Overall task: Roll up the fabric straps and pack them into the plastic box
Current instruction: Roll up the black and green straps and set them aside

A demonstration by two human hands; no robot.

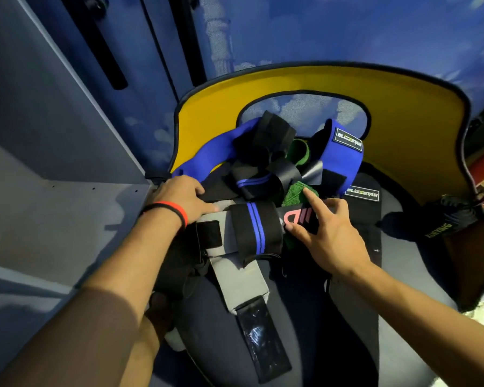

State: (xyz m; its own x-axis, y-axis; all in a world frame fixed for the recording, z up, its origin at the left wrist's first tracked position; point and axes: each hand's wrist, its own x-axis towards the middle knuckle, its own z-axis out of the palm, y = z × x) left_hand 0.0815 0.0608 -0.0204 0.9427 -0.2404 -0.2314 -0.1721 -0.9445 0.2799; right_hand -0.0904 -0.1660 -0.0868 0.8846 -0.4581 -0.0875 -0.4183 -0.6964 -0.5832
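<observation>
Straps lay heaped in a loose tangle between the two hands, on a dark padded surface edged by a wide yellow belt that curved round the far side. At the front of the heap a black strap with a blue stripe lay folded over a long grey strap, which ran toward the camera and ended in a dark fastening patch. Behind these sat a blue strap with a BLIZZSTAR label, a second blue strap at the left, several black ones, and a piece of green fabric.

The left hand, with a red and black wristband on the wrist, rested palm down at the left edge of the heap, its fingers laid out fairly straight on the grey strap and clasping nothing. The right hand was spread and relaxed, its forefinger stretched out to the green fabric and its thumb touching a black strap with a pink logo; it grasped nothing either. A black glove lay well apart at the right, against the yellow belt. Grey shelving stood at the left
</observation>
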